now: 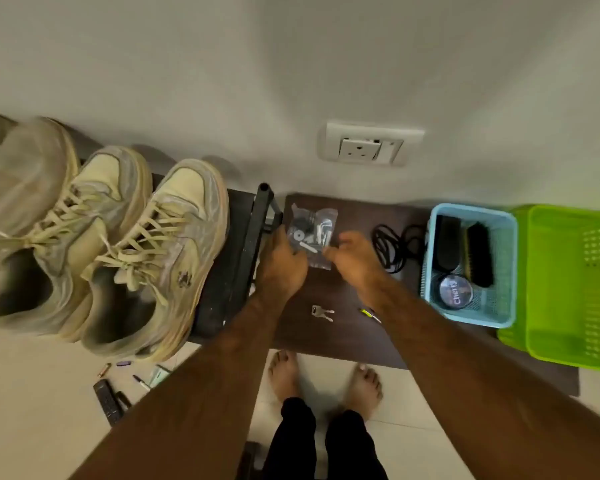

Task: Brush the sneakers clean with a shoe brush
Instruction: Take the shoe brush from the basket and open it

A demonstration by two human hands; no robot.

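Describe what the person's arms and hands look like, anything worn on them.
Both arms are bare along all that shows: no sleeves in view. The left hand and right hand wear no gloves, and no watch, bracelet or ring can be seen, though the picture is slightly blurred. Below, black trousers and bare feet show.

A third shoe (21, 188) on the left is blurry and cut off by the edge. The green basket (568, 285) runs off the right side. Both fingertips blur over a clear bag (314, 233), and the small bits inside are too tiny to tell. In the blue basket (471, 317), the brush (478, 254) shows only partly. The tin's (455, 292) label is partly readable.
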